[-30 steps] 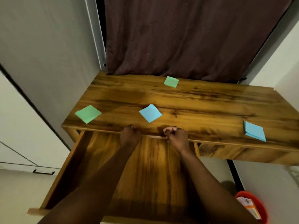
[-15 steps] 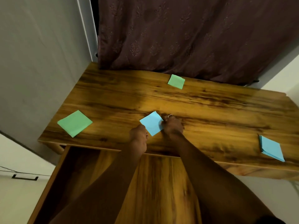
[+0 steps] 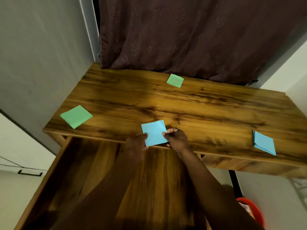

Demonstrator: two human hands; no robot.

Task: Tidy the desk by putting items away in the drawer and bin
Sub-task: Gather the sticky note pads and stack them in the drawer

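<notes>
A blue paper square (image 3: 154,132) sits at the front edge of the wooden desk (image 3: 199,103), overhanging the open drawer (image 3: 93,171) below. My left hand (image 3: 137,143) holds its left edge and my right hand (image 3: 177,138), with a ring on one finger, pinches its right edge. A green square (image 3: 76,116) lies near the desk's left end. Another green square (image 3: 175,80) lies at the back. A small stack of blue squares (image 3: 263,144) rests near the front right.
A red bin (image 3: 252,211) with some paper inside stands on the floor at the lower right. A dark curtain (image 3: 191,34) hangs behind the desk. Walls close in on the left and right sides.
Both hands left the drawer's front edge, reached onto the desk and took the blue square. They have drawn it back toward the desk's front edge over the open drawer.
</notes>
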